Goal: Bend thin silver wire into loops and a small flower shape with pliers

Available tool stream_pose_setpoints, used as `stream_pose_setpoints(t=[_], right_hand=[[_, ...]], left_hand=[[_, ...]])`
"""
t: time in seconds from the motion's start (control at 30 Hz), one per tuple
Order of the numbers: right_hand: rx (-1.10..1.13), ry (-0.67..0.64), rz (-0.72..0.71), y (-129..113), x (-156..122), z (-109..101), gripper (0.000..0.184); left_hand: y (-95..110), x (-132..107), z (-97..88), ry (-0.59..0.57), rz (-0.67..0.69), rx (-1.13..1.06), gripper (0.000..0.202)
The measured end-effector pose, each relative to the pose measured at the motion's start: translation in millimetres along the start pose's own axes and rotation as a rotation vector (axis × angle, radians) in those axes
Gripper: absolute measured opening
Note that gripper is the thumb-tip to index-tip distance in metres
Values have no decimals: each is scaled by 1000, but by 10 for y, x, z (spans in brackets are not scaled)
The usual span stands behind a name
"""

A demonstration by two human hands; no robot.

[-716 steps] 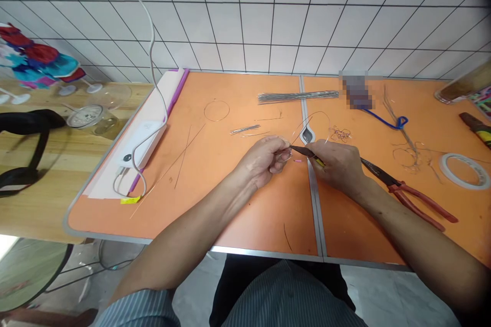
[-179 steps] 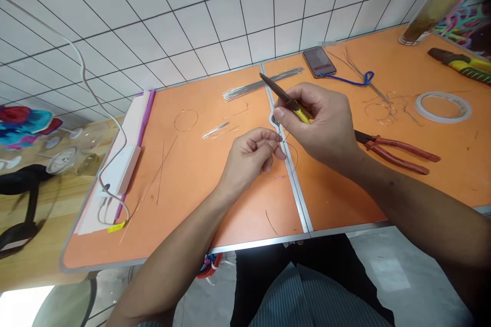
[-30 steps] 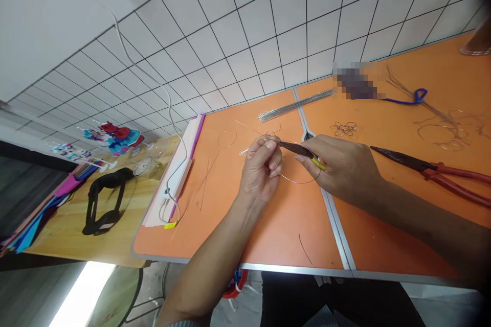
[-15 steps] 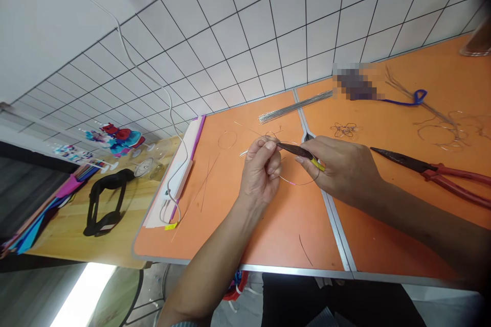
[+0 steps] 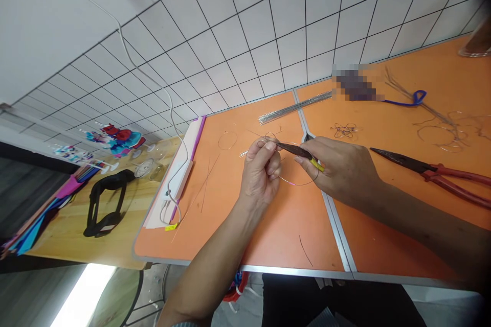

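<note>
Left hand (image 5: 261,171) pinches thin, curved metal wire (image 5: 292,183), looping to near side of black-nosed, yellow-handled metal pliers (image 5: 294,149) clenched in right hand (image 5: 343,163). Step: likely bending at tips; next calls for steady pinch.

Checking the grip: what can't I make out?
Head view:
Thin curved metal wire: pinched part, behind left hand's fingers.
Black-and-yellow metal pliers: handle ends, inside right hand.
Red-handled black metal pliers: handle ends, beyond right edge.
Dark object: details, blurred by pixelation.
</note>
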State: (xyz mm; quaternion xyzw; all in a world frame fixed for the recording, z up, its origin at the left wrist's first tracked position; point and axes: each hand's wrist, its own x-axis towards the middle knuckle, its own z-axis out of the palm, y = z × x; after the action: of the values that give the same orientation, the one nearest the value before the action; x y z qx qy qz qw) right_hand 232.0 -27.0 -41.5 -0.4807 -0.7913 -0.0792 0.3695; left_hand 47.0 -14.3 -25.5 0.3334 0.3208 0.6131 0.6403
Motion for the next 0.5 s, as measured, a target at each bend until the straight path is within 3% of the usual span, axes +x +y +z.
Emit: stream_pose_setpoints(t=[0.33,0.5], right_hand=[[10,47,-34,12,0,6,32],[34,9,-9,16,-11,17,30]], left_hand=[[-12,0,5,12,18,-21,36],[-11,-4,14,17,31,-1,36]])
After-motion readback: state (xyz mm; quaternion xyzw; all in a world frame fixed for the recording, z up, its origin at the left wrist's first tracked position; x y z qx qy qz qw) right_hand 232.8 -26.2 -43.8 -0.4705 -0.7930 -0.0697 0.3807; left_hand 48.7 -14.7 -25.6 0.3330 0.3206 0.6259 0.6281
